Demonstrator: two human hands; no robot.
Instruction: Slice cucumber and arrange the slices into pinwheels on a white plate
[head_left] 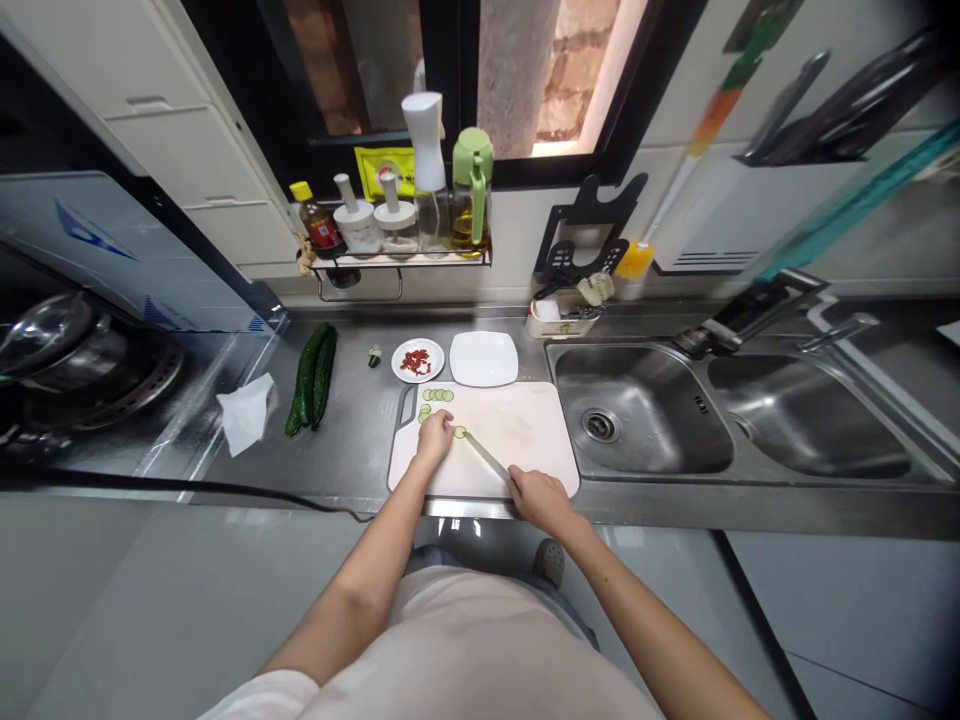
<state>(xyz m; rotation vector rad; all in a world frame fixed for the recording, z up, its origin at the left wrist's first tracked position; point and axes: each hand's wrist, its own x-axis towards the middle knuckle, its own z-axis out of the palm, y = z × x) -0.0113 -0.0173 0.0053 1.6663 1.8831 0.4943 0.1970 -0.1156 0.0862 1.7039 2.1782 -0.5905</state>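
My right hand [538, 497] is wrapped round the handle of a kitchen knife [487, 456], its blade slanting up and left over the white cutting board [525, 420]. Close to the blade's tip, a pale green cucumber slice [460, 432] touches the fingertips of my left hand [436, 438]. Those fingers are curled and pinched at the slice, and my hand hides part of what lies under it. Just beyond, a short row of cucumber slices [439, 396] rests on the board, with more overlapping slices [425, 411] partly behind my left hand.
Behind the board stand a plate with chopped red pieces [415, 362] and a white square plate [484, 358]. Whole cucumbers [312, 380] and a paper towel [246, 412] lie left. A double sink [645, 462] is right; a seasoning rack [405, 260] hangs above.
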